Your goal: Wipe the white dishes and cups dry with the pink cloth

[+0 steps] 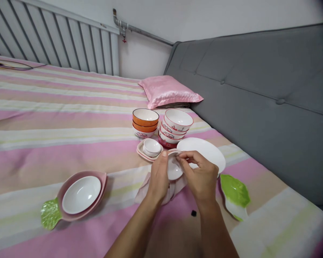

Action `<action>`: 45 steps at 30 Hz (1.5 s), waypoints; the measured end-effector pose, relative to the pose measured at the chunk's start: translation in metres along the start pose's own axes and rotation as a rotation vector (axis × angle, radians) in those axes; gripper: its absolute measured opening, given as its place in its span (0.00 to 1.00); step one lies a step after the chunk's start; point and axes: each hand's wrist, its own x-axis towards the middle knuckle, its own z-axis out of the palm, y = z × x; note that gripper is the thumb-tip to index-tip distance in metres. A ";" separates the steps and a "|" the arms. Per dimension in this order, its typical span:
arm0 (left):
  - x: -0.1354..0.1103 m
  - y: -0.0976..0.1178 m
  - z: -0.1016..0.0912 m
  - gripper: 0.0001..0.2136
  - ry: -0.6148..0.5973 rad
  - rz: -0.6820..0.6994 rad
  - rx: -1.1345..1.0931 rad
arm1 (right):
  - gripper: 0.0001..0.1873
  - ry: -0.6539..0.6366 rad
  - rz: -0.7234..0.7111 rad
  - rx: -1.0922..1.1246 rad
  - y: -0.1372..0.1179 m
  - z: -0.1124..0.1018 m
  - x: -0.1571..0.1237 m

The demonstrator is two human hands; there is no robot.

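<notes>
A small white bowl (174,170) is tilted toward me between my two hands. My left hand (158,179) is closed on its left side, thumb up along the rim. With fingertips pinched together, my right hand (200,175) grips the rim at the upper right. A pale pink cloth (144,190) lies beneath the bowl and hands, partly hidden by them. Just beyond, several small white dishes (151,146) are stacked on a pink-edged plate (140,152). A large white oval plate (211,154) lies behind my right hand, which covers part of it.
Behind stand a stack of orange and white bowls (145,123) and a stack of red-rimmed bowls (177,123). A pink radish-shaped dish (103,182) holds a white bowl (82,195) at left. A green leaf-shaped dish (235,193) lies right. A pink pillow (169,91) rests farther back.
</notes>
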 end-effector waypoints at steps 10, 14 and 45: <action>0.003 0.021 -0.019 0.21 -0.124 0.042 0.342 | 0.08 -0.160 -0.163 -0.027 -0.003 -0.001 0.001; 0.004 0.025 -0.026 0.20 -0.197 0.019 0.383 | 0.10 -0.239 -0.162 0.017 -0.005 -0.001 0.000; 0.002 0.017 -0.009 0.28 -0.269 -0.041 -0.092 | 0.19 0.153 0.626 0.809 0.008 0.010 0.004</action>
